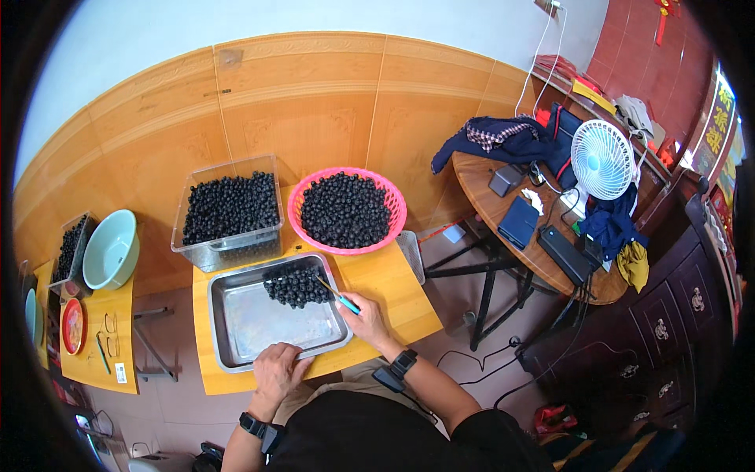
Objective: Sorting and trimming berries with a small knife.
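A shallow metal tray [259,315] lies on a yellow wooden table [401,307] in front of me. Dark round berries [297,285], much like blueberries, are heaped in its far right part; the rest of its bottom is bare. My right hand [365,318] is closed round a slim blue-handled tool [348,304] over the tray's right side. The tool's thin brownish tip points at the berries; its exact kind I cannot make out. At the near edge, my left hand [278,370] grips the tray's rim, with its thumb along the metal.
Behind the tray stand a clear plastic bin [228,253] and a pink basket [399,206], both full of dark berries. A side table [86,363] at left holds a green basin [112,250] and a red dish [73,326]. A round table [480,189] at right carries a fan [602,160].
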Demonstrator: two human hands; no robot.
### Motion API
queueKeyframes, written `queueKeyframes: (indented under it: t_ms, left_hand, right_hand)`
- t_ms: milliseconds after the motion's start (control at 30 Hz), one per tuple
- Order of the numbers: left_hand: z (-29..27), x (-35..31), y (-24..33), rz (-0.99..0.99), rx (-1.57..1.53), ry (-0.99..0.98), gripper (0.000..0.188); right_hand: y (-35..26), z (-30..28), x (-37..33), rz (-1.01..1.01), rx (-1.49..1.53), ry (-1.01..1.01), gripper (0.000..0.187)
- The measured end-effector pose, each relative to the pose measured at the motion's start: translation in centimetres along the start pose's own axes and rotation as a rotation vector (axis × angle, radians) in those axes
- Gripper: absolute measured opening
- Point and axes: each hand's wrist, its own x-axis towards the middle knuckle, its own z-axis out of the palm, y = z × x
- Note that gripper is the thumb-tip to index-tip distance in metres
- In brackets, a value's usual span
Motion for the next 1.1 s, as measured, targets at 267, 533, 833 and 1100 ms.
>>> queueKeyframes:
  t_ms: [267, 533, 833, 1100]
  left_hand:
    - [-0.2, 0.4, 0.1, -0.02, -0.047, -0.014, 0.026]
    - [-0.5, 0.6, 0.1, -0.096, -0.097, -0.077, 0.027]
    - [-0.9, 1.2, 0.1, -0.232, -0.19, -0.17, 0.029]
    - [0.0, 3.6, -1.1, -0.37, -0.36, -0.231, 0.03]
  right_hand:
    - [-0.4, -0.4, 0.0, 0.007, 0.008, -0.004, 0.029]
    - [-0.8, -0.3, -0.1, 0.068, 0.018, -0.019, 0.031]
    - [0.8, 0.3, -0.3, 0.121, 0.075, -0.015, 0.034]
    - [-1.1, -0.4, 0.6, 0.133, 0.063, 0.008, 0.028]
